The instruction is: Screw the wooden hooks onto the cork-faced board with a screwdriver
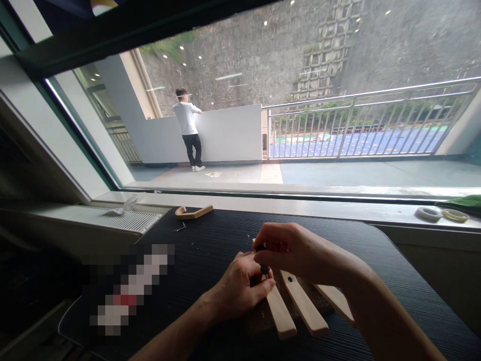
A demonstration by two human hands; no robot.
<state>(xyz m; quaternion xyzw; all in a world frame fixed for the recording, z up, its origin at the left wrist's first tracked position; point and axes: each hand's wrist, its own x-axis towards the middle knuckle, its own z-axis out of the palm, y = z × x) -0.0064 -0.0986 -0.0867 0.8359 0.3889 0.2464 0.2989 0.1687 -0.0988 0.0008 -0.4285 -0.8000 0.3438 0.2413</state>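
Observation:
My right hand [289, 248] is closed around a small dark hand tool [265, 271], which stands upright over a pale wooden strip [280, 313]. Below it, my left hand [246, 282] grips that same strip near its far end, thumb and fingers close to the tool's tip. The tip itself is mostly hidden by my fingers. To the right lie a second wooden strip [306, 308] with a dark hole and a third wooden strip [336, 299], partly covered by my right forearm. Under the strips is a dark brown board [259, 321].
A curved wooden piece [195, 214] and some screws [180, 228] lie on the black table [210, 240] at its far left. Tape rolls [429, 214] rest on the sill, a clear plastic bag [130, 204] on the vent. Beyond the window a person [187, 123] leans on a wall.

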